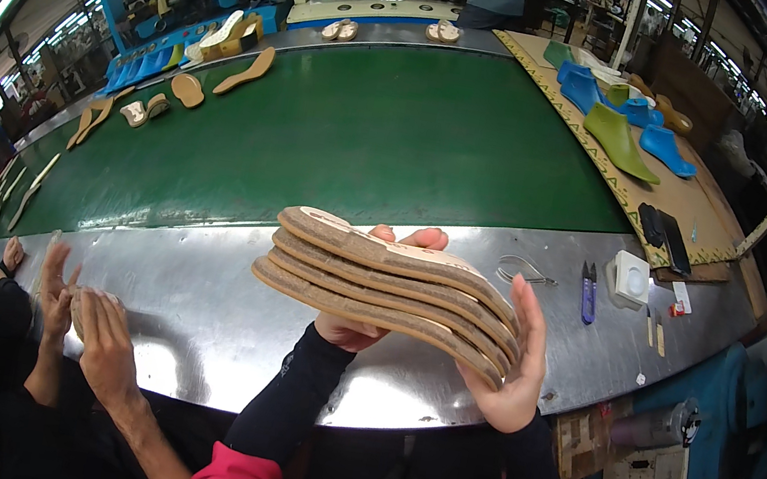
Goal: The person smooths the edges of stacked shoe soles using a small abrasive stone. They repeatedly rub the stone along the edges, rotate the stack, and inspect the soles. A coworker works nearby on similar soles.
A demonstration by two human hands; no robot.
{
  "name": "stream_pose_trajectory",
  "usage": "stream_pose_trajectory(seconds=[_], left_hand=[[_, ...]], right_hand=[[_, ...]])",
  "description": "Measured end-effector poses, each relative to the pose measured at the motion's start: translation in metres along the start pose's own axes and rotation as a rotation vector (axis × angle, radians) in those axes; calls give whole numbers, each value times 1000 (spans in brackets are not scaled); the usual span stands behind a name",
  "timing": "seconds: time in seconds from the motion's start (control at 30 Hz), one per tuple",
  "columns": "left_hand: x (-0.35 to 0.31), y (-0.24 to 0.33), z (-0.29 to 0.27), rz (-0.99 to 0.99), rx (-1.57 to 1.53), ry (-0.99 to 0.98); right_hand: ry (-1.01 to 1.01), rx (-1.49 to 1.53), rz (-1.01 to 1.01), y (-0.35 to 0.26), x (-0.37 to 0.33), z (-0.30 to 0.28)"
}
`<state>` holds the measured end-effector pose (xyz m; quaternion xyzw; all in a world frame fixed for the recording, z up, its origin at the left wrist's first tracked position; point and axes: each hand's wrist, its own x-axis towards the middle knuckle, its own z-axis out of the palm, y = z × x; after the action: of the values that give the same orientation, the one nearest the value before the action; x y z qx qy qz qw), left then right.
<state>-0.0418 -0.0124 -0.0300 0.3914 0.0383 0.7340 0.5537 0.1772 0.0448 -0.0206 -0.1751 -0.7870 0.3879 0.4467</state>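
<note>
A stack of shoe insoles [374, 286], brown at the edges with a pale top, is held above the metal edge of the table. Under and behind its middle is my left hand [350, 331], its fingertips showing over the far side. My right hand [517, 376] grips the right end, palm against the edges and fingers pointing up. The insoles lie one on another, curved alike, with slight gaps between some edges. Past my right fingers, a pair of purple-handled snips [587, 294] lies on the metal.
A green conveyor belt [352, 123] runs beyond the metal table edge [199, 310], with loose soles [245, 72] at its far left. Blue and green shoe lasts [620, 143] stand on a board at right. A white box [629, 280] sits nearby. A co-worker's hands [110, 348] are at left.
</note>
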Motion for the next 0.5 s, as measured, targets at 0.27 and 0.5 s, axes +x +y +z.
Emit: stream_pose_trajectory(seconds=[0.27,0.5], left_hand=[[0,-1,-4,9,74,-79],[-1,0,3,-48,100,-18]], right_hand=[[-11,61,5,-6,-4,5],[98,170,65,-2,-8,16]])
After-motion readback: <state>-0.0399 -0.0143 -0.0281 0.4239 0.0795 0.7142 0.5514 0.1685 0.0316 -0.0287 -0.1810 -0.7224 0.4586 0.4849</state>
